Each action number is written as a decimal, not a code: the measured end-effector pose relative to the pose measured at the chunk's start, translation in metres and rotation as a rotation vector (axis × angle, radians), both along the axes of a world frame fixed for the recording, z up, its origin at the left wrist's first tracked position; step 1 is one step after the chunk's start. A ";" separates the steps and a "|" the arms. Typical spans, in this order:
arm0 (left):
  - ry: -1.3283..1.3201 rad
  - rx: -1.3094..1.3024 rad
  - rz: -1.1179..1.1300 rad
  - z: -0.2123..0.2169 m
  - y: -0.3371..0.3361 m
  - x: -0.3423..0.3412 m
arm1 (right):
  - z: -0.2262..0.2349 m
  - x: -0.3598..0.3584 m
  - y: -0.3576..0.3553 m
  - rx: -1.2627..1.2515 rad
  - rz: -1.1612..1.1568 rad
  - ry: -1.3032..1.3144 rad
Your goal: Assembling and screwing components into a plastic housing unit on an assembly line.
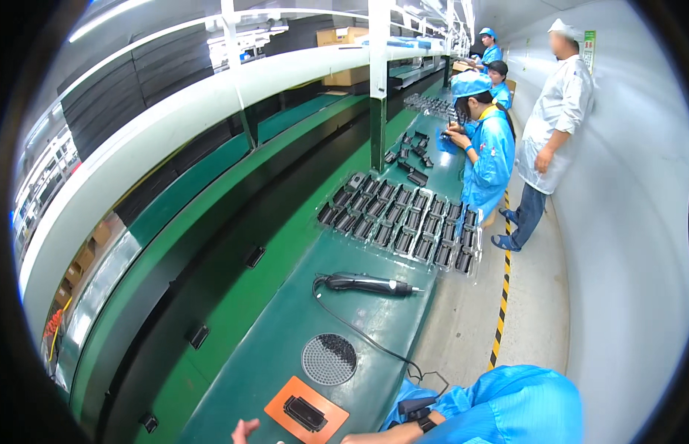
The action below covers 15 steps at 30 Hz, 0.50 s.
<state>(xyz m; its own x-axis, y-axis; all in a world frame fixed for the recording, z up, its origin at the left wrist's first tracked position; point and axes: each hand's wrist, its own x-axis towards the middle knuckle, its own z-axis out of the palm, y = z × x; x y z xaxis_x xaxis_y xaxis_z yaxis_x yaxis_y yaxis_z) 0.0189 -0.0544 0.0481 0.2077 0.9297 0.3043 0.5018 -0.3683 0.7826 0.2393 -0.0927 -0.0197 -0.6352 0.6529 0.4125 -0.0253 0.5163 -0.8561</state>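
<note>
At the lower edge, a few fingers of my left hand [245,431] show, stretched out and apart with nothing visible in them. They are just left of an orange mat [288,395], on which a black rectangular plastic housing [305,413] lies. My right hand [374,438] is mostly cut off below the mat's right side, so its fingers are hidden; a dark watch [426,424] is on that wrist, below a blue sleeve. Beyond the mat sits a round grey dish of small holes [318,364], partly covered by tiny black pieces. Farther off lies a black electric screwdriver [370,284].
The screwdriver's cable [359,331] runs along the green bench [248,370] toward my right arm. Clear trays [404,222] of black housings cover the bench farther on. A conveyor [219,300] carries spaced black parts at left. A co-worker in blue [492,152] works beyond the trays.
</note>
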 end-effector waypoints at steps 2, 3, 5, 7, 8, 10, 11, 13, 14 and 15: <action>-0.099 -0.117 0.040 -0.020 -0.003 0.003 | -0.013 -0.006 -0.006 0.014 0.079 0.031; -0.153 -0.168 0.077 -0.029 -0.001 0.003 | -0.026 -0.006 -0.008 0.170 0.070 -0.005; -0.164 -0.215 0.152 -0.043 0.009 0.004 | -0.058 -0.006 -0.016 0.297 0.050 -0.141; -0.234 -0.194 0.184 -0.063 0.018 -0.005 | -0.061 -0.009 -0.017 0.330 0.087 -0.170; -0.305 -0.207 0.191 -0.067 0.022 -0.007 | -0.054 -0.009 -0.014 0.365 0.113 -0.209; -0.277 -0.192 0.200 -0.072 0.025 -0.010 | -0.039 -0.007 -0.011 0.355 0.093 -0.138; -0.246 -0.179 0.195 -0.072 0.026 -0.010 | -0.031 -0.007 -0.011 0.344 0.059 -0.069; -0.233 -0.163 0.190 -0.071 0.029 -0.010 | -0.041 -0.011 -0.014 0.319 -0.009 -0.095; -0.222 -0.147 0.188 -0.071 0.029 -0.009 | -0.037 -0.012 -0.013 0.293 -0.073 -0.122; -0.212 -0.147 0.195 -0.067 0.027 -0.010 | -0.033 -0.012 -0.013 0.296 -0.075 -0.123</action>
